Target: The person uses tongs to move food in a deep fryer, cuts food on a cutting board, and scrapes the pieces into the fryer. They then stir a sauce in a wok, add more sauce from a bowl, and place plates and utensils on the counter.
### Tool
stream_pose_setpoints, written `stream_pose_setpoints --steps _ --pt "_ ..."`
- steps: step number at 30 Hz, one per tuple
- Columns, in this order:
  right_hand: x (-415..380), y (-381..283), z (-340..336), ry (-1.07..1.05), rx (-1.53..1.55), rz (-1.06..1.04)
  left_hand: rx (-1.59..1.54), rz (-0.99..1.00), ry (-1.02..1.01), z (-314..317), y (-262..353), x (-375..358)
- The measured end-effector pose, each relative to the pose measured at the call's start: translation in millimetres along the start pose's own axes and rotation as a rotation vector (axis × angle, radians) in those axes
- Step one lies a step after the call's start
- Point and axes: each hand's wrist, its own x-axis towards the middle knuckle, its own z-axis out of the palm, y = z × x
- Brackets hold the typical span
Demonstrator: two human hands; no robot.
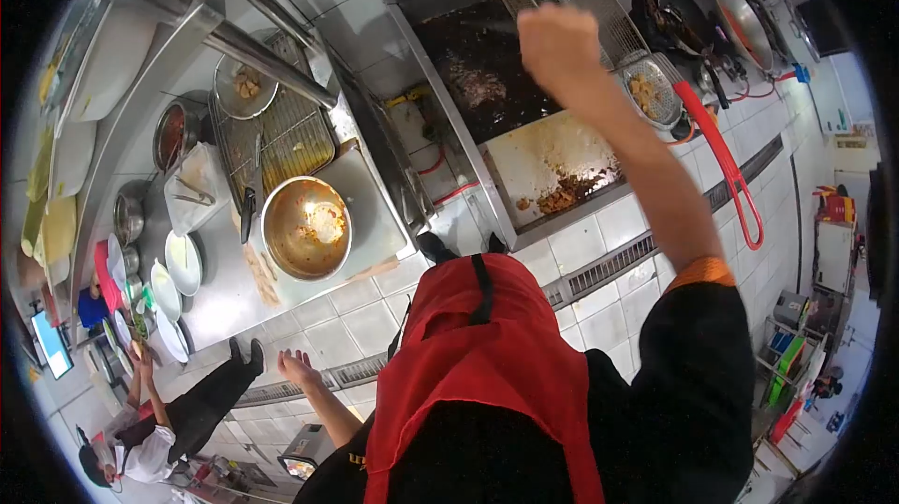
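Observation:
My right hand (559, 47) is closed over the deep fryer, beside a wire fryer basket (599, 12); what it grips, if anything, I cannot make out. Below it, a clump of food (476, 84) bubbles in dark oil (449, 40). The fryer's pale front ledge (538, 153) carries brown crumbs (562, 193). To the right lies a mesh strainer with a red handle (716, 153), holding fried pieces (644, 92). My left hand (298, 369) hangs low over the floor, fingers apart and holding nothing, below a steel mixing bowl (307, 228) with batter-like residue.
The steel counter (234, 303) at left holds a wire rack tray (300, 129), a small bowl of food pieces (245, 87), and white dishes (183, 260). Pans (744, 17) stand at upper right. Another person (154, 424) works at lower left. Drain grates (609, 265) cross the tiled floor.

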Motion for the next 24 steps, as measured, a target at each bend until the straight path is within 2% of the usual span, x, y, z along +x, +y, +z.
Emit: stream_pose_setpoints --steps 4,5,6,8,10,13,14,15,18,19,20,21,22,24 --pt "71.7 8.9 -48.7 0.121 -0.347 -0.143 0.016 0.015 0.037 -6.6 -13.0 12.5" --pt "82.6 0.3 -68.4 0.089 -0.464 -0.129 -0.004 0.034 0.044 -7.9 -15.7 15.3" --pt "92.5 -11.9 -84.1 0.062 -0.576 -0.12 -0.036 0.06 -0.01 -8.1 -15.7 10.1" --pt "134.2 -7.1 -73.6 -0.026 -0.577 -0.228 -0.061 0.076 -0.076 -6.9 -0.5 -7.4" --pt "184.9 21.9 -26.4 0.195 -0.604 -0.473 -0.099 0.016 -0.206 -2.5 7.9 -15.3" --pt "217.4 14.5 -31.9 0.2 -0.67 -0.531 -0.045 0.043 -0.433 18.1 41.8 -61.1" --pt "213.3 5.9 -48.4 0.18 -0.647 -0.538 -0.051 0.015 -0.519 20.8 49.9 -71.2" --pt "215.5 -6.5 -47.8 0.175 -0.652 -0.558 -0.052 -0.004 -0.512 23.1 55.2 -82.5" --pt "215.8 -12.9 -57.0 0.116 -0.63 -0.459 -0.074 -0.091 -0.781 58.7 67.7 -105.6" --pt "228.0 1.1 -36.9 0.165 -0.62 -0.564 -0.068 -0.074 -0.803 71.9 68.1 -105.2" --pt "218.2 -28.1 -49.4 -0.115 -0.77 -0.389 -0.06 -0.051 -0.821 85.0 69.2 -101.1" --pt "223.4 -26.9 -25.3 -0.063 -0.866 -0.377 -0.049 -0.027 -0.831 97.4 69.5 -90.0" --pt "227.2 -31.5 -17.2 -0.203 -0.744 -0.339 -0.047 0.027 -0.813 111.7 81.0 -87.3" --pt "229.2 -41.9 -11.9 -0.173 -0.802 -0.38 0.076 0.094 -0.758 134.4 104.5 -81.0"
